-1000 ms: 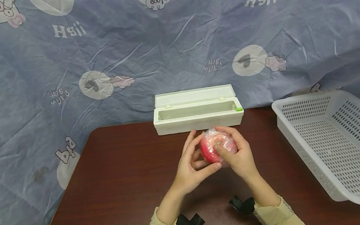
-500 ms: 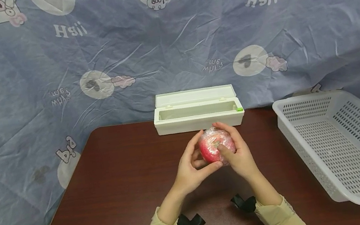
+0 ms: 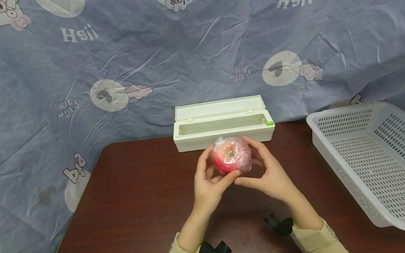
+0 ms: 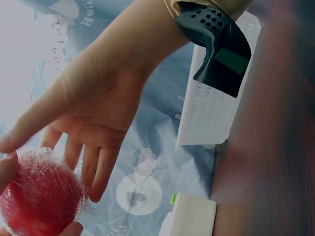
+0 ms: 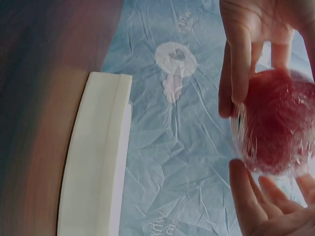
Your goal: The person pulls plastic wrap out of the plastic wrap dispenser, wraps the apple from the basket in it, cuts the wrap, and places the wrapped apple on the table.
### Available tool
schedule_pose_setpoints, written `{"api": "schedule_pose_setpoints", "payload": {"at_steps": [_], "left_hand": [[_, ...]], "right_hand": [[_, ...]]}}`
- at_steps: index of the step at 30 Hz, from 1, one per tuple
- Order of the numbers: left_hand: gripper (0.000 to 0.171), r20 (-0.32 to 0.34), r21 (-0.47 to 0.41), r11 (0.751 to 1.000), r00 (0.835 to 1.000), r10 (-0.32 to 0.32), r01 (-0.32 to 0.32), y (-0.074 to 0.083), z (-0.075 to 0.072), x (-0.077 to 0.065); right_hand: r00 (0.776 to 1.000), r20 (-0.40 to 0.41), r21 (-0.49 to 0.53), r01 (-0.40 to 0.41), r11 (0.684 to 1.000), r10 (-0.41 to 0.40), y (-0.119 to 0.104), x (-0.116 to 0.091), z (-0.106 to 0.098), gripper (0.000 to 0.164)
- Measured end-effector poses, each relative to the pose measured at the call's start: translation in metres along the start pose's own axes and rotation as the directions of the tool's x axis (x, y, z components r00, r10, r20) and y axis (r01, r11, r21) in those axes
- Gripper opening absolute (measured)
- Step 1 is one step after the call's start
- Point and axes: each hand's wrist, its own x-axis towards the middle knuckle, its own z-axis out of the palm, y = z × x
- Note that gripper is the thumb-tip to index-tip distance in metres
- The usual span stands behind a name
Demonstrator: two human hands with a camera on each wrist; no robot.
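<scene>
A red apple (image 3: 230,155) in crinkled clear cling film is held up over the table, its stem end facing the head camera. My left hand (image 3: 207,189) grips it from the left, thumb at its lower edge and fingers around its side. To the right, my right hand (image 3: 272,177) has its fingers beside and behind the apple; its thumb lies just below, off the fruit. The wrapped apple (image 4: 42,196) is at the lower left in the left wrist view, below the extended right-hand fingers. At the right edge of the right wrist view, the apple (image 5: 278,123) sits between both hands.
A white, long cling film box (image 3: 225,137) with a raised lid and green slider stands at the back of the brown table (image 3: 138,201). A white perforated plastic basket (image 3: 347,177) sits on the right. A printed blue cloth (image 3: 176,68) hangs behind.
The apple has moved slightly left and up with my left hand, turning its stem into view. My right thumb has come off the apple's front and dropped below it.
</scene>
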Motion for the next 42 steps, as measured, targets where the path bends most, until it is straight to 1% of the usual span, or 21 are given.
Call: {"api": "schedule_pose_setpoints", "payload": {"at_steps": [2,5,8,10,12,15,18,20,25,28,30,33,36,38,42], "left_hand": [[0.077,-0.006,-0.011,1.0,1.0,-0.015,0.015,0.001,0.0,0.0],[0.075,0.004,-0.024,0.999,0.999,-0.049,0.049,0.003,-0.001,0.0],[0.072,0.037,-0.029,0.997,0.996,-0.077,0.078,0.005,-0.003,0.0],[0.068,0.061,-0.03,0.996,0.995,-0.085,0.087,0.006,-0.004,0.001],[0.066,0.082,-0.017,0.997,0.994,-0.079,0.08,0.008,-0.006,0.002],[0.068,0.106,0.013,0.998,0.992,-0.065,0.064,0.009,-0.01,0.003],[0.068,0.136,0.043,0.998,0.989,-0.061,0.055,0.01,-0.015,0.004],[0.065,0.149,0.07,0.996,0.987,-0.063,0.053,0.01,-0.019,0.005],[0.054,0.145,0.133,0.99,0.987,-0.062,0.043,0.007,-0.025,0.007],[0.053,0.141,0.137,0.99,0.989,-0.041,0.021,0.006,-0.025,0.007],[0.053,0.137,0.137,0.991,0.99,-0.017,-0.002,0.01,-0.022,0.008],[0.052,0.123,0.136,0.99,0.992,0.005,-0.022,0.018,-0.019,0.007],[0.051,0.108,0.154,0.988,0.994,0.009,-0.026,0.022,-0.017,0.007],[0.052,0.104,0.17,0.985,0.995,0.005,-0.023,0.022,-0.017,0.007],[0.054,0.1,0.18,0.984,0.995,-0.016,-0.002,0.019,-0.019,0.007]], "right_hand": [[1.0,0.0,0.007,0.019,1.0,-0.019,0.004,0.0,-0.002,0.089],[0.999,-0.016,0.037,0.029,0.999,-0.028,0.015,0.0,-0.005,0.086],[0.999,-0.046,0.072,0.032,0.997,-0.029,0.027,0.001,-0.007,0.084],[0.998,-0.061,0.097,0.031,0.995,-0.025,0.034,0.001,-0.007,0.085],[0.997,-0.068,0.119,0.046,0.992,-0.039,0.036,0.001,-0.008,0.086],[0.996,-0.071,0.161,0.071,0.984,-0.06,0.038,0.002,-0.009,0.085],[0.995,-0.065,0.213,0.087,0.973,-0.074,0.04,0.002,-0.01,0.082],[0.994,-0.058,0.251,0.103,0.962,-0.091,0.042,0.003,-0.012,0.079],[0.986,-0.042,0.343,0.163,0.925,-0.158,0.048,0.004,-0.016,0.073],[0.986,-0.034,0.37,0.165,0.914,-0.164,0.05,0.004,-0.017,0.071],[0.99,-0.035,0.361,0.143,0.921,-0.14,0.051,0.004,-0.018,0.071],[0.996,-0.036,0.306,0.093,0.948,-0.086,0.053,0.003,-0.019,0.068],[0.998,-0.023,0.257,0.056,0.965,-0.052,0.055,0.002,-0.02,0.065],[0.999,-0.004,0.247,0.046,0.968,-0.047,0.057,0.002,-0.02,0.064],[0.997,0.026,0.258,0.06,0.964,-0.069,0.061,0.004,-0.019,0.064]]}}
